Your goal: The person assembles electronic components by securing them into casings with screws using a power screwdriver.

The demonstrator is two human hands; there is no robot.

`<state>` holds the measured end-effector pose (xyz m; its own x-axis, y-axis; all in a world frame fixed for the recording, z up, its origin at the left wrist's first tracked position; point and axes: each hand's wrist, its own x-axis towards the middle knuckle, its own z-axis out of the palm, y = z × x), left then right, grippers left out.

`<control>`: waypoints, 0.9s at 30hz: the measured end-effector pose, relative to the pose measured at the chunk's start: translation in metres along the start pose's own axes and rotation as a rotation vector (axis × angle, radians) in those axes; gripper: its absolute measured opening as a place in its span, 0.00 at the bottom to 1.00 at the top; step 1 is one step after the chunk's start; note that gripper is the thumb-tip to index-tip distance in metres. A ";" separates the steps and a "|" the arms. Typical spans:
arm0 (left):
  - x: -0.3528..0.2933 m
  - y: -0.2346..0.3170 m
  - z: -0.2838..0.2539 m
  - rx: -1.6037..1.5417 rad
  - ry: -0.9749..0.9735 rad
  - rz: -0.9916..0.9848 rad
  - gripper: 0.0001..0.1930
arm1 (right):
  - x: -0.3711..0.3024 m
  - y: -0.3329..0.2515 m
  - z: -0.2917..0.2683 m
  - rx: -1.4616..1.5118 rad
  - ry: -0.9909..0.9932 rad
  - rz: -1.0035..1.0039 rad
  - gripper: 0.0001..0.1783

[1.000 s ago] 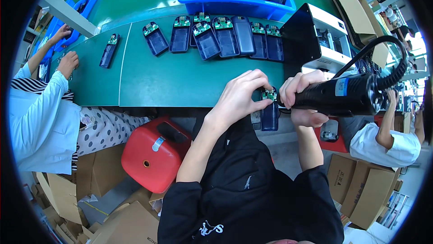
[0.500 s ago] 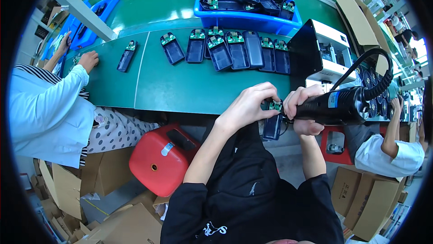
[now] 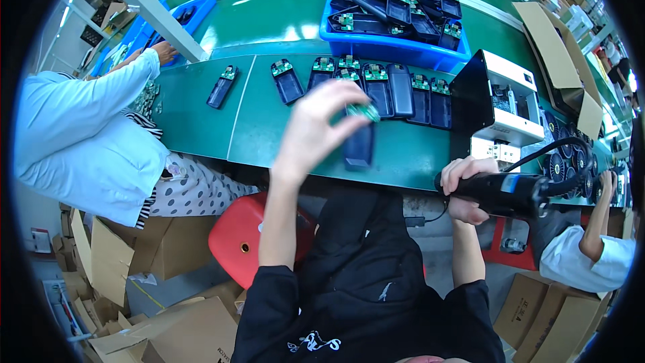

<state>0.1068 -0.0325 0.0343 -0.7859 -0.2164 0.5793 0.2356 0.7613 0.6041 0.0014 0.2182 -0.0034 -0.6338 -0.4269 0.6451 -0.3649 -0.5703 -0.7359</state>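
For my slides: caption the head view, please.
Left hand holding a dark casing with green circuit board over the bench, right hand gripping a black corded tool.

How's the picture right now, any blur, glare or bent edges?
Head view: motion blur smears the left grip and the dark case it holds, while the cases lined up behind look crisper; head view: pale glare shows on the far green counter; head view: fisheye distortion bends straight edges toward the rim, and the corners go black.
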 end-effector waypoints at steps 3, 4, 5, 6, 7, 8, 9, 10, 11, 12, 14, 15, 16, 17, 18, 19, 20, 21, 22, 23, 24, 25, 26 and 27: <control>0.016 -0.025 -0.040 0.140 0.074 -0.129 0.15 | 0.000 0.006 0.002 -0.021 -0.094 -0.056 0.44; 0.020 -0.037 -0.041 0.174 0.086 -0.228 0.16 | -0.001 0.009 0.000 -0.053 -0.133 -0.081 0.44; 0.023 -0.047 -0.043 0.189 0.092 -0.234 0.16 | -0.001 0.009 0.002 -0.037 -0.139 -0.082 0.44; 0.026 -0.058 -0.042 0.199 0.090 -0.244 0.16 | 0.000 0.009 0.003 -0.042 -0.148 -0.087 0.44; 0.029 -0.068 -0.035 0.199 0.084 -0.251 0.16 | 0.000 0.010 0.003 -0.056 -0.154 -0.090 0.44; 0.028 -0.077 -0.029 0.200 0.079 -0.259 0.17 | -0.001 0.010 0.004 -0.069 -0.161 -0.093 0.44; 0.028 -0.082 -0.021 0.204 0.085 -0.266 0.17 | -0.002 0.011 0.004 -0.063 -0.168 -0.090 0.44; 0.028 -0.083 -0.012 0.207 0.115 -0.237 0.17 | -0.001 0.012 0.004 -0.047 -0.143 -0.093 0.45; 0.028 -0.086 -0.005 0.211 0.147 -0.209 0.17 | -0.001 0.013 0.005 -0.029 -0.119 -0.096 0.45; 0.029 -0.084 -0.003 0.208 0.172 -0.175 0.17 | -0.001 0.014 0.004 -0.021 -0.089 -0.098 0.45; 0.025 -0.084 -0.010 0.201 0.231 -0.185 0.18 | -0.001 0.013 0.004 -0.012 -0.079 -0.088 0.45; 0.022 -0.083 -0.015 0.191 0.284 -0.192 0.20 | -0.001 0.013 0.004 -0.007 -0.062 -0.078 0.45; 0.019 -0.083 -0.020 0.180 0.336 -0.197 0.21 | -0.001 0.013 0.004 -0.003 -0.044 -0.068 0.45; 0.014 -0.085 -0.027 0.182 0.336 -0.199 0.21 | -0.001 0.013 0.004 -0.001 -0.045 -0.066 0.45; 0.009 -0.088 -0.037 0.204 0.366 -0.314 0.25 | -0.001 0.012 0.005 -0.014 -0.045 -0.063 0.45; 0.004 -0.091 -0.047 0.226 0.395 -0.427 0.28 | -0.001 0.011 0.006 -0.027 -0.044 -0.061 0.45; 0.002 -0.093 -0.050 0.247 0.422 -0.540 0.31 | -0.001 0.011 0.007 -0.042 -0.042 -0.060 0.45; 0.001 -0.096 -0.047 0.246 0.417 -0.537 0.31 | -0.002 0.012 0.006 -0.044 -0.036 -0.060 0.45; -0.004 -0.101 -0.043 0.180 0.378 -0.569 0.33 | -0.002 0.014 0.005 -0.001 -0.022 -0.041 0.46; -0.009 -0.105 -0.037 0.113 0.339 -0.600 0.35 | -0.003 0.016 0.004 0.042 -0.008 -0.023 0.46; -0.011 -0.105 -0.031 0.043 0.296 -0.630 0.36 | -0.004 0.017 0.004 0.080 0.009 -0.004 0.47; -0.011 -0.105 -0.026 0.041 0.293 -0.627 0.36 | -0.003 0.017 0.004 0.078 0.012 -0.006 0.47; -0.010 -0.104 -0.019 0.084 0.275 -0.596 0.37 | -0.002 0.017 0.005 0.069 0.020 0.008 0.47; -0.009 -0.102 -0.012 0.126 0.258 -0.567 0.37 | -0.001 0.017 0.006 0.061 0.027 0.023 0.47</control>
<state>0.0966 -0.1156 -0.0266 -0.6020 -0.7355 0.3107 -0.2585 0.5477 0.7957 0.0000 0.2046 -0.0158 -0.6596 -0.4218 0.6220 -0.3083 -0.6029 -0.7358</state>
